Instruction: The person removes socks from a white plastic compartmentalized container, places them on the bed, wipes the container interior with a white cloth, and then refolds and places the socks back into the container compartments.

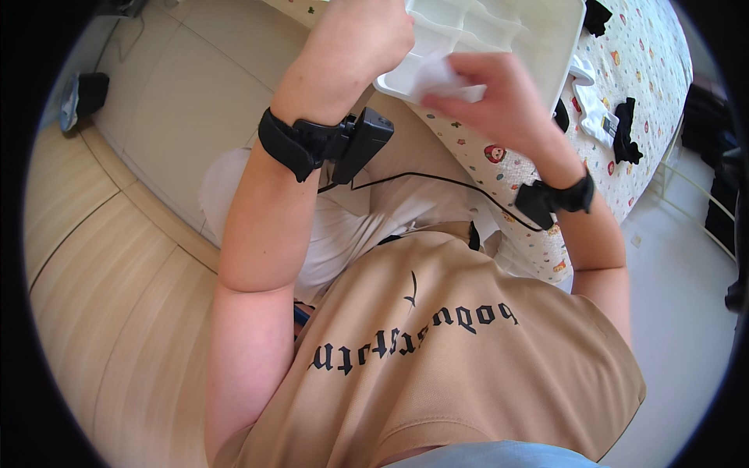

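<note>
My right hand pinches a blurred, bunched white cloth item between thumb and fingers. It is over the near corner of a white plastic box divided into compartments. At the box's left side my left hand is bent inward; its fingers are hidden behind the back of the hand, so what they do cannot be made out. Right of the box, on a patterned bed cover, lie white socks, one with a label, and a black sock. Another black item lies farther back.
A black cable runs across my lap between the devices strapped to my wrists. A small lined bin stands on the tiled floor at left, beside wood-grain panels. At right is a pale metal rack with dark items.
</note>
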`<state>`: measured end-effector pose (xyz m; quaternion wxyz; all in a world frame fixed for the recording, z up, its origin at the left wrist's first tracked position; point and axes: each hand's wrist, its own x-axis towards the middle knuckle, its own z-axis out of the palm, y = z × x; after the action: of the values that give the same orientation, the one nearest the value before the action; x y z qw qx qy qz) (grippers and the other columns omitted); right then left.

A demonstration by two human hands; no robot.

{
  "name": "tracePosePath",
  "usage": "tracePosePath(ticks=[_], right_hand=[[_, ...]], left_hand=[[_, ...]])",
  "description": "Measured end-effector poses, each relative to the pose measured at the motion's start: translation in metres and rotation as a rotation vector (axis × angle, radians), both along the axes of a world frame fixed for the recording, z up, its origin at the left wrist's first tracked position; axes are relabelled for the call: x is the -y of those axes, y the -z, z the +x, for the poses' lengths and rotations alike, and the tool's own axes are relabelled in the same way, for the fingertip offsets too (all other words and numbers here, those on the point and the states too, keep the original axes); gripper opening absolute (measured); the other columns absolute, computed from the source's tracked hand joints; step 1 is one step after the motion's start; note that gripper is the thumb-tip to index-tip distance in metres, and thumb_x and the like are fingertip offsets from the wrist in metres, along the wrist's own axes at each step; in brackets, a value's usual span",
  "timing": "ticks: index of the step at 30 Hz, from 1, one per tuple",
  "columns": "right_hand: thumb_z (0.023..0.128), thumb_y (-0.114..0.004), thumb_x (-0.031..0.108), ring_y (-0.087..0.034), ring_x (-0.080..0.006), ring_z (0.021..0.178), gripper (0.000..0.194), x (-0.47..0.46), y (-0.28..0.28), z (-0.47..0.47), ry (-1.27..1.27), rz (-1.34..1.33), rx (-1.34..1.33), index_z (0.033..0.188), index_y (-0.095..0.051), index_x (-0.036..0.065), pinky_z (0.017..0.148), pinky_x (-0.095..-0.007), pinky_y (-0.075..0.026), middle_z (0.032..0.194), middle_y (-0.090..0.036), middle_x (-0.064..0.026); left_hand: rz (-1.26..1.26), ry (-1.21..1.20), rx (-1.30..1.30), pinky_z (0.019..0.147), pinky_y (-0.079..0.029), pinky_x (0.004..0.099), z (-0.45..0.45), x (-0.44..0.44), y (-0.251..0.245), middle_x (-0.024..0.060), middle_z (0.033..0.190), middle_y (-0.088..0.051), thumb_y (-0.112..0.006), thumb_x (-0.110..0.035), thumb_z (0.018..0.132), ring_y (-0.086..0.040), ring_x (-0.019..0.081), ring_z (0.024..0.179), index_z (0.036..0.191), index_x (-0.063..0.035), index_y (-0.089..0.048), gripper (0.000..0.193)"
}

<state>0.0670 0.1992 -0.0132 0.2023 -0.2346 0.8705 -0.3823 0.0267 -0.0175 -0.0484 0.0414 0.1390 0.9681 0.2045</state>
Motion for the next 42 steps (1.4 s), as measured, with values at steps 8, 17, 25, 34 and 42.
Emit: tracePosePath(ticks=[8, 17, 25, 34, 42], right_hand=[[0.111, -0.057, 0.007, -0.071, -0.0294, 0.128, 0.032, -0.082, -0.026, -0.019, 0.527, -0.859, 0.557, 0.138, -0.064, -0.008, 0.114, -0.0453, -0.055, 0.133, -0.073, -0.0195], [0.114, -0.052, 0.013, -0.065, -0.0300, 0.135, 0.040, -0.088, -0.034, -0.002, 0.421, -1.060, 0.736, 0.149, -0.054, -0.006, 0.117, -0.0494, -0.052, 0.144, -0.067, -0.0177], [0.106, -0.070, 0.006, -0.071, -0.0132, 0.111, 0.024, -0.125, -0.065, -0.025, 0.663, -0.368, -0.542, 0.127, -0.076, -0.005, 0.097, -0.0277, -0.055, 0.124, -0.078, -0.0086], [0.097, -0.071, 0.031, -0.071, -0.0331, 0.116, 0.037, -0.107, 0.001, -0.034, -0.001, 0.654, -0.814, 0.126, -0.071, 0.007, 0.110, -0.0514, -0.050, 0.117, -0.078, -0.0118], [0.100, -0.069, 0.039, -0.073, -0.0402, 0.106, 0.049, -0.100, 0.004, -0.056, 0.007, 0.655, -0.268, 0.134, -0.065, 0.004, 0.097, -0.0473, -0.055, 0.116, -0.076, -0.0173]], left_hand=[[0.210, 0.001, 0.184, 0.091, -0.058, 0.0531, -0.002, 0.020, -0.019, 0.0317, 0.095, -0.073, -0.060, -0.031, 0.101, -0.073, 0.0471, 0.095, 0.095, 0.0041, -0.079, 0.040], [0.110, -0.048, 0.501, 0.073, -0.054, 0.0412, -0.009, 0.030, -0.027, 0.0173, 0.087, -0.074, -0.065, -0.031, 0.105, -0.066, 0.0287, 0.072, 0.113, 0.0042, -0.072, 0.037], [0.084, -0.044, 0.478, 0.084, -0.056, 0.0423, -0.003, 0.038, -0.029, 0.0204, 0.102, -0.078, -0.067, -0.022, 0.102, -0.072, 0.0335, 0.086, 0.122, 0.0026, -0.072, 0.032], [0.090, -0.033, 0.425, 0.083, -0.056, 0.0436, -0.002, 0.028, -0.030, 0.0232, 0.100, -0.076, -0.066, -0.023, 0.100, -0.071, 0.0383, 0.086, 0.117, 0.0029, -0.071, 0.031], [0.066, -0.018, 0.265, 0.082, -0.056, 0.0468, 0.002, 0.028, -0.019, 0.0257, 0.096, -0.073, -0.065, -0.022, 0.098, -0.070, 0.0439, 0.087, 0.112, 0.0027, -0.072, 0.029]])
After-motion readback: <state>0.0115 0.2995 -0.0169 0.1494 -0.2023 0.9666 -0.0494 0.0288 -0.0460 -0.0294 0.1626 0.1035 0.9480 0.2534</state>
